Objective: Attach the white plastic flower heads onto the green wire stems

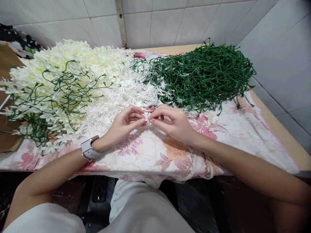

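My left hand [125, 123] and my right hand [171, 123] meet at the table's middle, fingertips pinched together on a small white artificial flower piece [146, 117]. Both hands rest on the floral cloth [150, 155]. A grey watch [89, 149] is on my left wrist. Just behind the hands lies a spread of small white spiky flower pieces [121, 97]. To the left is a big heap of cream-white artificial flowers on green stems [60, 74]. Behind my right hand is a tangled heap of bare green plastic stems [206, 74].
The cloth covers a wooden table [279, 129] set against tiled walls [170, 22] at the back and right. Brown cardboard [7, 64] stands at the far left. My lap in white clothing [145, 210] is below the table's front edge.
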The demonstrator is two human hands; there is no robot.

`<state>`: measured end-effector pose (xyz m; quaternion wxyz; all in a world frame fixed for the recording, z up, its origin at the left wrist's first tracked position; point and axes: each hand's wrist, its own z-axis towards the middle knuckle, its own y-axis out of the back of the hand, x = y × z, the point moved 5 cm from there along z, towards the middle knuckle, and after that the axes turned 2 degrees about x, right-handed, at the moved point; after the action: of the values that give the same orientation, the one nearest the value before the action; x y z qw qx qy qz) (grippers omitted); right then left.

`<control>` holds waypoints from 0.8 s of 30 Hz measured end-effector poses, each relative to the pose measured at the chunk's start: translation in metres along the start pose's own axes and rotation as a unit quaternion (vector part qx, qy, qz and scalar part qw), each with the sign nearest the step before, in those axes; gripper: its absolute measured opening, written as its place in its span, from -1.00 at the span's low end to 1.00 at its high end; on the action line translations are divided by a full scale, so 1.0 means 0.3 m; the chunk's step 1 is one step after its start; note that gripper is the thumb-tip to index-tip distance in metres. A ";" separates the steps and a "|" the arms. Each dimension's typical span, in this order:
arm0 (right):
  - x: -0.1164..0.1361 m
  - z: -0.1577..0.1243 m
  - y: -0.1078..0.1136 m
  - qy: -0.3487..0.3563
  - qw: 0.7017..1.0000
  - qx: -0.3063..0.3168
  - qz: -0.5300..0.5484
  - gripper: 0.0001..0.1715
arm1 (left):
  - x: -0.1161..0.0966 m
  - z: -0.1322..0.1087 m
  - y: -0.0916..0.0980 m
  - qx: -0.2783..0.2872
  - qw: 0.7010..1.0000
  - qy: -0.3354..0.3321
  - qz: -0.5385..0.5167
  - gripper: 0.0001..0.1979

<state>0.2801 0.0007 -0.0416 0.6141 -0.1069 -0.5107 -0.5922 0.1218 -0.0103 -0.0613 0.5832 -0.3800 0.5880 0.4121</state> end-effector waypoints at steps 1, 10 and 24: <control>-0.010 0.000 -0.001 -0.036 0.999 0.002 0.040 -0.92 | -0.001 0.000 0.000 0.001 1.000 -0.004 0.007 -0.79; -0.040 -0.011 -0.021 -0.152 0.972 0.004 0.177 -0.90 | -0.006 -0.005 0.004 0.003 0.997 -0.030 0.068 -0.86; -0.034 -0.008 -0.017 -0.175 0.970 0.010 0.169 -0.89 | -0.008 -0.013 -0.003 -0.007 0.996 -0.054 0.070 -0.86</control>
<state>0.2793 0.0039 -0.0529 0.6076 -0.2875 -0.5907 -0.4464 0.1213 -0.0142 -0.0589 0.5809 -0.3195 0.5781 0.4758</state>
